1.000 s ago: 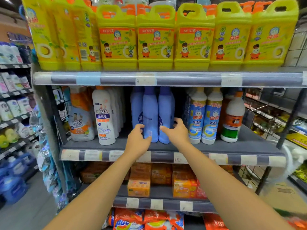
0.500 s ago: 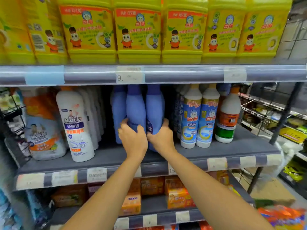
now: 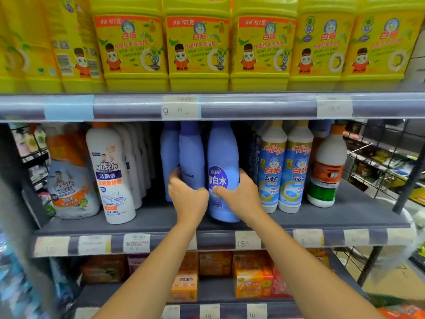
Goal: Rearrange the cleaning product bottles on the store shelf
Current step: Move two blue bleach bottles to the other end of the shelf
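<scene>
Three blue bleach bottles stand together in the middle of the grey middle shelf point(image 3: 345, 215). My left hand point(image 3: 187, 199) grips the lower part of the middle blue bottle point(image 3: 191, 155), fingers curled round its left side. My right hand point(image 3: 239, 199) grips the right blue bottle point(image 3: 223, 157), whose label with white characters faces me; the thumb lies across its front and the fingers wrap its right side. A third blue bottle point(image 3: 169, 157) stands behind at the left, partly hidden.
A row of white Mr Muscle bottles point(image 3: 110, 176) stands left of the blue ones, with a refill pouch point(image 3: 71, 187) further left. Two blue-labelled white bottles point(image 3: 285, 171) and an orange-labelled one point(image 3: 326, 171) stand at the right. Yellow jugs point(image 3: 197, 47) fill the top shelf.
Both hands reached in and closed round the blue bottles. The right bottle now stands nearer the shelf front with its label turned toward me. The camera has moved closer.
</scene>
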Demonstrator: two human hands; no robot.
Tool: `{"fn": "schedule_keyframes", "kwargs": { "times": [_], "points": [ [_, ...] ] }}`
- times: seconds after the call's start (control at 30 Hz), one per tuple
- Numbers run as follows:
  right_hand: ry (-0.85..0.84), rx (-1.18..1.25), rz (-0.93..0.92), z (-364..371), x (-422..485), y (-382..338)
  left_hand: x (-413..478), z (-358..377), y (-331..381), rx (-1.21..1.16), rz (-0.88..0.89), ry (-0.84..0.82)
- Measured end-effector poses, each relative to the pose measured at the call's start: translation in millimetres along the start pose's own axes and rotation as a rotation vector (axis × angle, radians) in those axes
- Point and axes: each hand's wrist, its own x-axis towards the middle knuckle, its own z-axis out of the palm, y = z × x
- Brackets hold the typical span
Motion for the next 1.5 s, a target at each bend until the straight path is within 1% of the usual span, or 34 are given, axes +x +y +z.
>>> {"fn": "schedule_keyframes", "kwargs": {
  "times": [0.1, 0.23, 0.33, 0.43, 0.5, 0.57, 0.67, 0.73, 0.87, 1.07, 1.13, 1.23, 1.37, 1.5],
  "points": [
    [-0.076, 0.045, 0.012, -23, -14, -5, -4, 6, -5, 0.082, -0.011, 0.018],
    [-0.145, 0.158, 0.043, -58, -35, -5, -5, 20, -4, 0.326, 0.023, 0.045],
    [-0.17, 0.262, 0.101, -84, -50, -3, -1, 30, 3, 0.474, -0.044, 0.118],
    [-0.226, 0.341, 0.127, -110, -66, -3, 1, 35, 7, 0.439, -0.041, 0.224],
    [-0.25, 0.369, 0.142, -129, -77, -2, 2, 35, 8, 0.357, -0.03, 0.249],
    [-0.262, 0.365, 0.138, -148, -87, 1, 0, 32, 10, 0.299, -0.025, 0.239],
    [-0.265, 0.384, 0.133, -174, -103, 8, -12, 26, 18, 0.282, 0.01, 0.187],
    [-0.268, 0.421, 0.149, -188, -112, 14, -23, 23, 32, 0.271, -0.004, 0.15],
    [-0.273, 0.472, 0.188, -212, -129, 25, -52, 15, 64, 0.2, -0.118, 0.067],
    [-0.266, 0.54, 0.242, -253, -159, 45, -129, 9, 95, -0.059, -0.252, -0.188],
    [-0.238, 0.538, 0.254, -266, -165, 52, -157, 12, 103, -0.148, -0.316, -0.273],
    [-0.153, 0.489, 0.289, -284, -166, 63, -192, 20, 108, -0.209, -0.398, -0.402],
    [-0.064, 0.521, 0.301, -310, -157, 70, -220, 34, 102, -0.239, -0.462, -0.472],
    [0.025, 0.547, 0.313, -332, -133, 72, -227, 53, 92, -0.235, -0.474, -0.545]
  ]
}}
